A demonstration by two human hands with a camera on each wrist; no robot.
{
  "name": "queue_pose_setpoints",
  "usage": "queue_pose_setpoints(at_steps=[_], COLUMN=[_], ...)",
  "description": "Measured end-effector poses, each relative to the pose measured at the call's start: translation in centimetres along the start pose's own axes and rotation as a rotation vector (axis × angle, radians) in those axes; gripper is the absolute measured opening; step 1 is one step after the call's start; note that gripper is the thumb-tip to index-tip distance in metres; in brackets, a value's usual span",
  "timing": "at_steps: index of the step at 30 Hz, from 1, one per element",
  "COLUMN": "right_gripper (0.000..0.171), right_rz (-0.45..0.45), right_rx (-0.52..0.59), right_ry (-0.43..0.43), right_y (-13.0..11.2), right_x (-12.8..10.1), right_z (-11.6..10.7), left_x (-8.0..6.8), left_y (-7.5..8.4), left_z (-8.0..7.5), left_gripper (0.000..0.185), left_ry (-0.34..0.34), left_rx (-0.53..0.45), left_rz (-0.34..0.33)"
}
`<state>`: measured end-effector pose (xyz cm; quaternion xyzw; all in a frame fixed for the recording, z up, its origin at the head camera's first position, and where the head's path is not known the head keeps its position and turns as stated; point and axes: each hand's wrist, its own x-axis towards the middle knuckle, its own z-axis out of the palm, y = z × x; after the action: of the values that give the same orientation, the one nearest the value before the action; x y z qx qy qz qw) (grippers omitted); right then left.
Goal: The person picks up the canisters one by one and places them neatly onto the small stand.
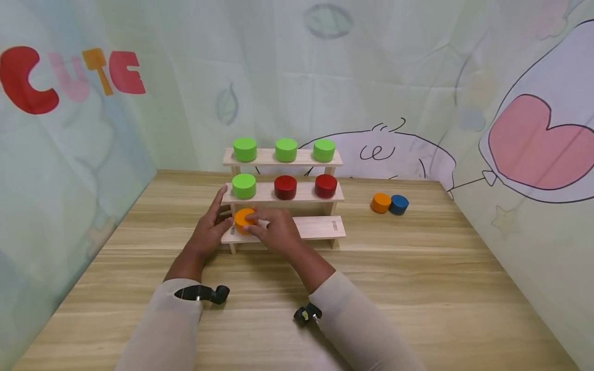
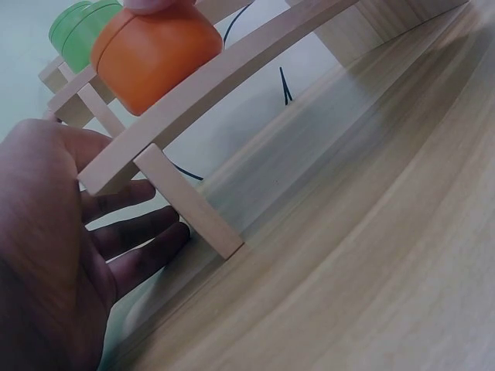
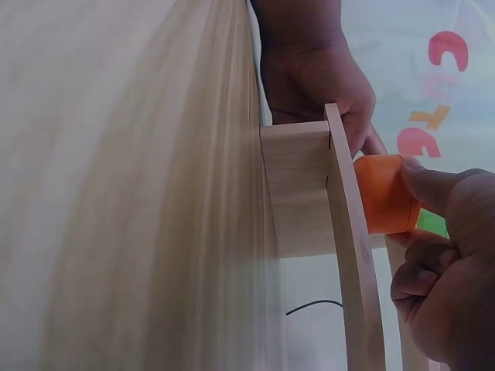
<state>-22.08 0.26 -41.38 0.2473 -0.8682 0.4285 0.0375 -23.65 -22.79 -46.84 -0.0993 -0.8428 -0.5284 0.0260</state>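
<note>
Gripping an orange block [image 1: 243, 220] with curled fingers and thumb, the right hand [image 1: 277, 232] is setting it at the left end of the bottom shelf [image 1: 320, 227] of a three-step wooden rack [image 1: 284, 191]. In the right wrist view the block [image 3: 384, 194] is sitting against the shelf board [image 3: 352, 255], with the thumb [image 3: 433, 185] pressing on its far face. The left hand [image 1: 211, 226] is lying spread, fingers straight, against the rack's left end; the left wrist view is showing its fingers [image 2: 143, 255] reaching behind the front leg [image 2: 189, 201], beneath the block [image 2: 158, 50]. The middle shelf is carrying one green block [image 1: 244, 186] and two red blocks [image 1: 305, 186]; the top shelf is carrying three green blocks [image 1: 284, 149]. A second orange block [image 1: 381, 202] and a blue block [image 1: 398, 204] are resting on the table [image 1: 417, 288], touching each other, well to the right of the rack.
</note>
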Motion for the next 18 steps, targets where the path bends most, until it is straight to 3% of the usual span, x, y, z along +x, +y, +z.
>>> queue_pose_setpoints(at_steps=[18], right_gripper=[0.038], right_rz=[-0.053], right_rx=[-0.050], right_ry=[-0.028], right_y=[0.41], right_x=[0.19], right_z=[0.25], left_x=[0.07], left_y=[-0.12], left_z=[0.01], left_gripper=[0.090], left_ry=[0.003], left_rx=[0.006], left_rz=[-0.003])
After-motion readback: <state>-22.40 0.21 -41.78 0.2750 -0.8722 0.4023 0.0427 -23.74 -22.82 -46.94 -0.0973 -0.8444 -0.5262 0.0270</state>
